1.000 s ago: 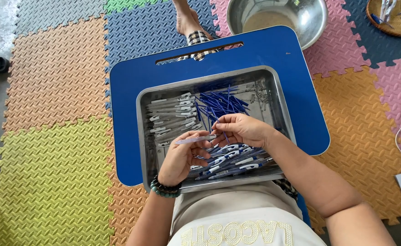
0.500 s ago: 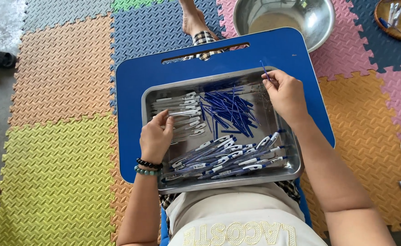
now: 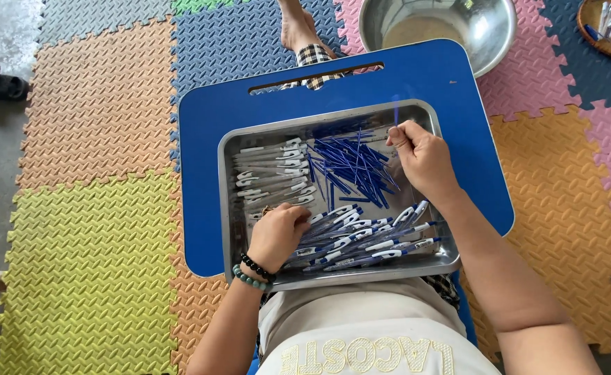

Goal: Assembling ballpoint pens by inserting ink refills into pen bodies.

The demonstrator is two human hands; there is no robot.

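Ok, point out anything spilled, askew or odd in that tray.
Nothing stands out. The metal tray sits level on the blue board; clear barrels, blue refills and assembled pens stay in separate heaps, none spilled over the rim.

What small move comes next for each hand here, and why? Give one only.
Probably bring the two hands together over the metal tray. The right hand pinches a thin blue refill above the loose refills, while the left hand rests on the pen barrels, so both parts look nearly ready to be joined.
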